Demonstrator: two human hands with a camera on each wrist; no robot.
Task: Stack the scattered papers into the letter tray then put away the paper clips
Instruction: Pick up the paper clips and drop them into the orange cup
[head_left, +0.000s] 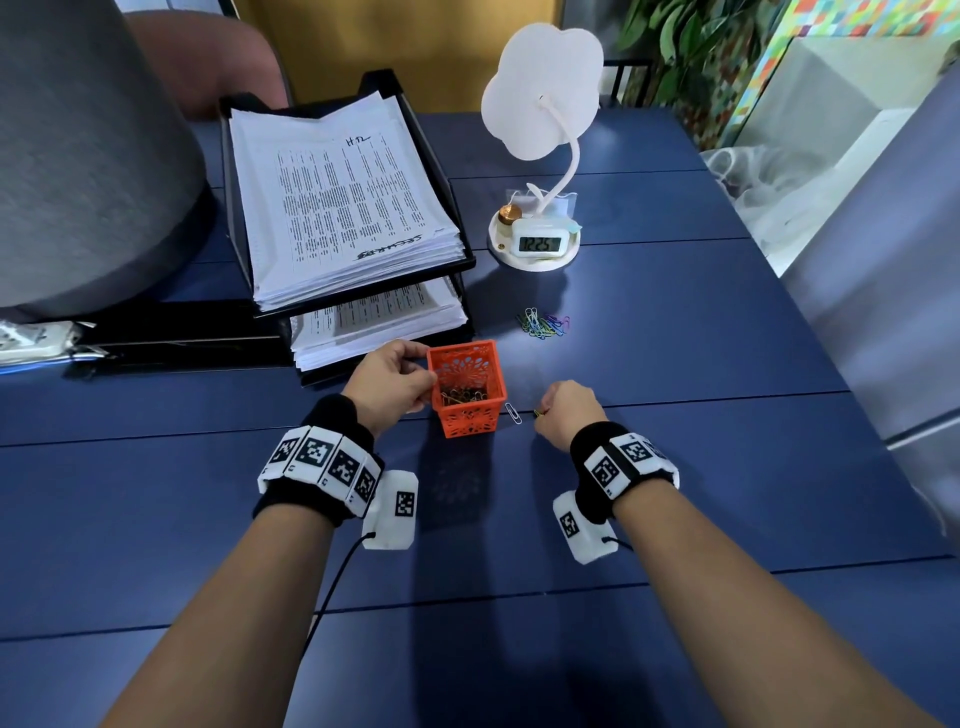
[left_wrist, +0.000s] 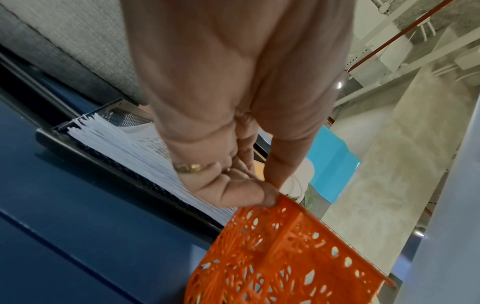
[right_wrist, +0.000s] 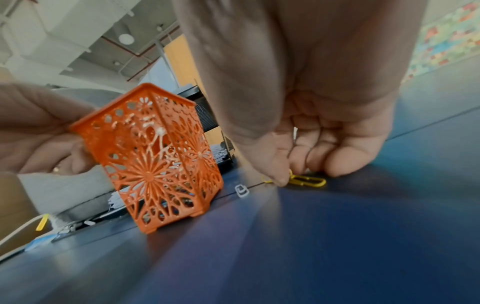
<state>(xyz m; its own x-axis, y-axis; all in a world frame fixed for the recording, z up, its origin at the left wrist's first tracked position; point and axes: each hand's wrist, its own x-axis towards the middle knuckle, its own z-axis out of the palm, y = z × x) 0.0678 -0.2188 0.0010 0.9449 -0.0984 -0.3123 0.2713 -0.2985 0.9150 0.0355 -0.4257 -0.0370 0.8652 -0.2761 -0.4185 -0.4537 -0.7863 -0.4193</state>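
My left hand (head_left: 392, 382) grips the rim of an orange lattice basket (head_left: 467, 387) (left_wrist: 280, 257) (right_wrist: 158, 156), which is tilted on the blue table and holds several paper clips. To its right, my right hand (head_left: 563, 413) (right_wrist: 298, 156) pinches a yellow paper clip (right_wrist: 307, 181) against the table. A white paper clip (head_left: 513, 413) (right_wrist: 242, 190) lies between basket and right hand. A small pile of coloured clips (head_left: 544, 323) sits farther back. The black two-tier letter tray (head_left: 467, 260) holds thick stacks of printed papers (head_left: 337, 202) on both levels.
A white desk lamp with a clock base (head_left: 535, 244) stands behind the clip pile. A large grey cylinder (head_left: 88, 156) fills the far left. A grey wall (head_left: 883, 312) borders the table's right side.
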